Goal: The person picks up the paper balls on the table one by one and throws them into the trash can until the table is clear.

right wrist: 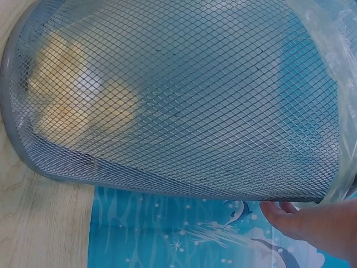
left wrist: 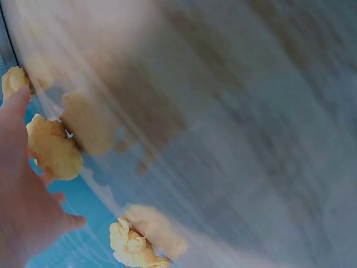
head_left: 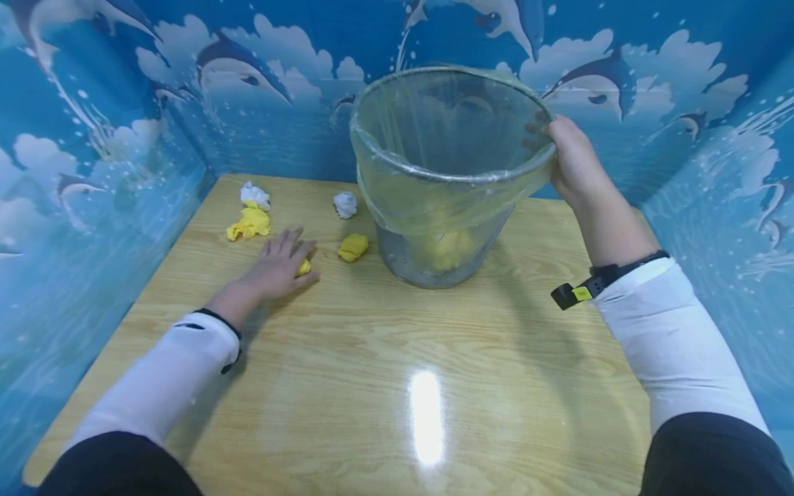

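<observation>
While my head view looks down on the wooden worktop (head_left: 397,358), I see the left hand (head_left: 282,265) lying flat, fingers spread, over a small yellow paper wad (head_left: 304,267) whose edge peeks out at its 3 o'clock side. I judge the pickup of this wad is the step in hand, with the fingers not yet curled round it. At 2 o'clock from that hand stands the mesh bin (head_left: 446,179), lined with a clear bag and tilted toward me; the right hand (head_left: 573,162) holds its rim, thumb hooked inside, at the bin's 3 o'clock edge. Another yellow wad (head_left: 353,246) lies just beside the bin's foot, a white wad (head_left: 344,204) behind it, and a yellow-and-white crumpled pair (head_left: 250,219) sits at 11 o'clock from the left hand.

From the left wrist, blurred, I make out the palm (left wrist: 22,206) with a yellow wad (left wrist: 54,149) at its fingertips.

From the right wrist, the bin's mesh wall (right wrist: 184,95) fills the view, yellow paper (right wrist: 83,106) dim inside, fingertips (right wrist: 279,209) at the rim.

Next, I judge, the left fingers must close on the wad and carry it over the rim.
</observation>
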### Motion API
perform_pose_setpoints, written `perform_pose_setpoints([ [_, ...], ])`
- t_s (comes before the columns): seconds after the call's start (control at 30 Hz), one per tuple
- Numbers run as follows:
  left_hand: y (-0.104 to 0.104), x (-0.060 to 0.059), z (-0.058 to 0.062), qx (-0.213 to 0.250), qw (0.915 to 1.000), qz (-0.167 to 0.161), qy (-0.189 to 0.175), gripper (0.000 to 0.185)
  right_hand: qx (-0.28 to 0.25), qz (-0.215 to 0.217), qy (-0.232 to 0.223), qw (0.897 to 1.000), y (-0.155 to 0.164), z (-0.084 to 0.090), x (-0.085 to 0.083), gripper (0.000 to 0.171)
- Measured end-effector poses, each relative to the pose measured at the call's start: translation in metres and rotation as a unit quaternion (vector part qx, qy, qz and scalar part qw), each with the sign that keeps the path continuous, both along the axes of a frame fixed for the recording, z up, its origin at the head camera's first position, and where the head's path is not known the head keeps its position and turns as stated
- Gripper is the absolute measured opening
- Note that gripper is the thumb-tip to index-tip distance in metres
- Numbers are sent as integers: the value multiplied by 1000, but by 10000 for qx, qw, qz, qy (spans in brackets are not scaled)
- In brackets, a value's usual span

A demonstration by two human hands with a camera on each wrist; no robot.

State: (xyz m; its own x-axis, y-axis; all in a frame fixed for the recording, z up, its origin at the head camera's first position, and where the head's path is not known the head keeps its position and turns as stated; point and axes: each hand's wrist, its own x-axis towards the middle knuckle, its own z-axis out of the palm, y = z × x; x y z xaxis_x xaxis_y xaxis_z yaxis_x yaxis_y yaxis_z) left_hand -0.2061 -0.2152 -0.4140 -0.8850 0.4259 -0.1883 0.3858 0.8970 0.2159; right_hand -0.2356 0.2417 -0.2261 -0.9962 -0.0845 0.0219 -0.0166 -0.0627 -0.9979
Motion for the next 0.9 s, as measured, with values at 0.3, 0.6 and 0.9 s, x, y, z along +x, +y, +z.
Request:
perform_pose_setpoints([
  [0.3,-1,-2,-7,141,9999,-20,-11,71,139,-13,-97,9999,0,1,0,54],
  [0.6,0,-2,-7,460,9988,-177,-24,68,191,-4,-111,9998,0,2,1,53],
  [0.9,2,-1,-5,424,9985,-319,-99,66,4,23,105,9999,0,0,-1,41],
])
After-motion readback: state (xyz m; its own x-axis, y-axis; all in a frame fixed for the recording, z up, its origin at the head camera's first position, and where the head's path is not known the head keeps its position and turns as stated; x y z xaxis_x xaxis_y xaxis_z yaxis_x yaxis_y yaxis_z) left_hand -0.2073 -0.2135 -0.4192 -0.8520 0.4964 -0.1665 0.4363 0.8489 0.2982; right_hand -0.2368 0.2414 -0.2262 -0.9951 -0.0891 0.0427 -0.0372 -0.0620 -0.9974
